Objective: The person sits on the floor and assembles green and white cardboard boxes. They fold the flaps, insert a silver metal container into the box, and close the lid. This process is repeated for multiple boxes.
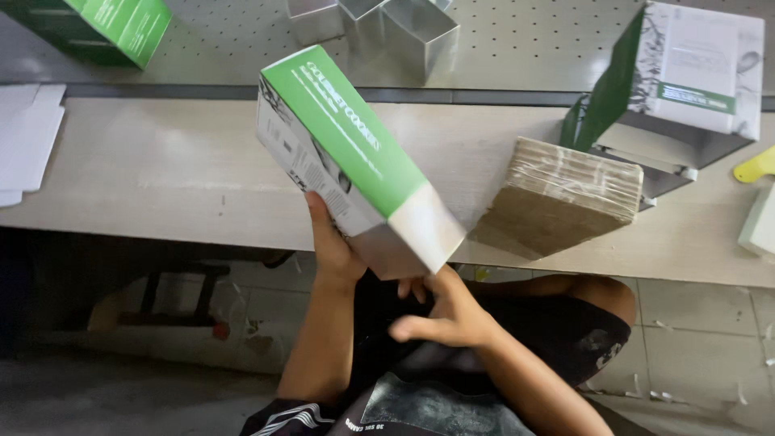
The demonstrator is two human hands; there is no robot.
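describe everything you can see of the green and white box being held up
The green and white box is a rectangular carton that looks like glossy printed cardboard: one green face, a white side panel with print, a silvery lower end. It is tilted, upper end toward the table's far side. The left hand grips its lower side; the right hand touches under its bottom corner.

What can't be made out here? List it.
- Head view: left hand fingers, hidden behind the green and white box.
- Right hand, motion-blurred; whether it touches the box is unclear.
- Yellow object, cut off by the right edge.
- Brown cardboard stack, sheets too fine to count.
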